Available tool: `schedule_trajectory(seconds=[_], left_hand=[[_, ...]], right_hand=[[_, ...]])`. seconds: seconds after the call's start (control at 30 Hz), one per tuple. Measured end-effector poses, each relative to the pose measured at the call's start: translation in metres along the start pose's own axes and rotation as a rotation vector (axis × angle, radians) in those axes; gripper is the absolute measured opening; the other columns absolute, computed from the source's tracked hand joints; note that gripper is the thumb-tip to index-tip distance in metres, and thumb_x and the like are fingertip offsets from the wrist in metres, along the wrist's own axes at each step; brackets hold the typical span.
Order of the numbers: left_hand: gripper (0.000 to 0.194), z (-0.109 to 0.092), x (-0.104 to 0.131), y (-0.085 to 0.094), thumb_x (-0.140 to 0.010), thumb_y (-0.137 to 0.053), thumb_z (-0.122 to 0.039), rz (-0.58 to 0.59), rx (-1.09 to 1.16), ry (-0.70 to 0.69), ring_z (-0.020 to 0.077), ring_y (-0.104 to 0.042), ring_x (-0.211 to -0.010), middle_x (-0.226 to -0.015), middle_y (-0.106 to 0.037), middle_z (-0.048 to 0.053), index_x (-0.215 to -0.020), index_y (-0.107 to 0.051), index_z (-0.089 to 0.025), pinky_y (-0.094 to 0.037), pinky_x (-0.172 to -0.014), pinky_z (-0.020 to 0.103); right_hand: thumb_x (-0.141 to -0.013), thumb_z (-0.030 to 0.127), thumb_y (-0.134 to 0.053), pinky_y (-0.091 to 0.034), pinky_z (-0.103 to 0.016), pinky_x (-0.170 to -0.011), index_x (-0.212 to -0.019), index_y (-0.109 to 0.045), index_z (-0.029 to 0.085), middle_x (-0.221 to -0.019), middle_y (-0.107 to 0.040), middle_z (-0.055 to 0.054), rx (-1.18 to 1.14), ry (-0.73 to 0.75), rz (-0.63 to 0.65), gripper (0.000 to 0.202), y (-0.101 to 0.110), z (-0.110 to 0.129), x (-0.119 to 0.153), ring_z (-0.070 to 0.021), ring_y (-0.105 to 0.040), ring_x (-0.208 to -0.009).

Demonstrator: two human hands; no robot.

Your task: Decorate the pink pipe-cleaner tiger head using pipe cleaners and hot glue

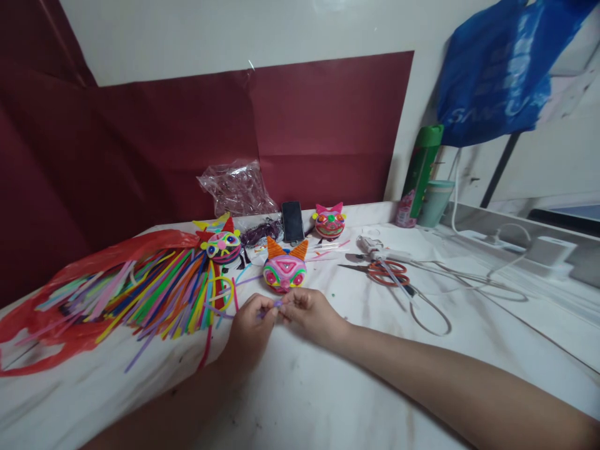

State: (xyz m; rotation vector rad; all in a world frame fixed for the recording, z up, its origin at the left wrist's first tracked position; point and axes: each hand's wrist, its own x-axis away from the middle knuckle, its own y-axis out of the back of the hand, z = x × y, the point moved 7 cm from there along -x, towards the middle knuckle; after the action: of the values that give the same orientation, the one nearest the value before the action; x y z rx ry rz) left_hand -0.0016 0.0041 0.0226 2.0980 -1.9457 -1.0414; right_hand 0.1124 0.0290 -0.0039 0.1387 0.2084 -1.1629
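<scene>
Between the fingers of both hands, a purple stem (276, 305) lies sideways. The left hand (250, 328) and right hand (312, 315) each pinch one end shut, just below the pink cat face (284, 270).

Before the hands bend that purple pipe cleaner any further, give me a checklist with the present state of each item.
1. Purple pipe cleaner pinched by both the left hand and the right hand: ok.
2. Spare pipe cleaners spread on the red bag, close to the left hand: ok.
3. Scissors lying on the table, apart from both hands: ok.
4. Orange-eared face just beyond the fingers, not touched: ok.
5. White cable looped beside the scissors, clear of the right forearm: ok.
6. Length of the purple piece left to bend: cannot tell, hidden by fingers.
</scene>
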Motion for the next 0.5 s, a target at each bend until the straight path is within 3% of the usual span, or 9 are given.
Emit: schedule_trajectory(seconds=[0.2,0.5], left_hand=[[0.014,0.0,0.0,-0.003,-0.072,-0.046,-0.025,0.005,-0.079,-0.051,0.0154,-0.052,-0.063,-0.063,-0.054,-0.001,-0.06,-0.051,-0.019,-0.041,-0.061,0.026],[0.014,0.016,-0.002,-0.021,-0.074,-0.044,-0.022,0.183,-0.31,-0.137,0.0198,-0.055,-0.072,-0.07,-0.058,0.003,-0.062,-0.052,-0.019,-0.039,-0.069,0.033]], right_hand=[[-0.078,0.028,-0.053,-0.031,-0.02,-0.049,-0.063,-0.05,0.016,-0.055,-0.048,0.004,0.191,0.105,-0.03,0.02,0.002,0.0,0.003,-0.0083,-0.04,-0.051],[-0.071,0.007,-0.05,-0.03,-0.018,-0.049,-0.064,-0.057,0.014,-0.055,-0.048,0.003,0.737,0.243,0.189,0.012,0.005,0.008,0.001,-0.008,-0.04,-0.051]])
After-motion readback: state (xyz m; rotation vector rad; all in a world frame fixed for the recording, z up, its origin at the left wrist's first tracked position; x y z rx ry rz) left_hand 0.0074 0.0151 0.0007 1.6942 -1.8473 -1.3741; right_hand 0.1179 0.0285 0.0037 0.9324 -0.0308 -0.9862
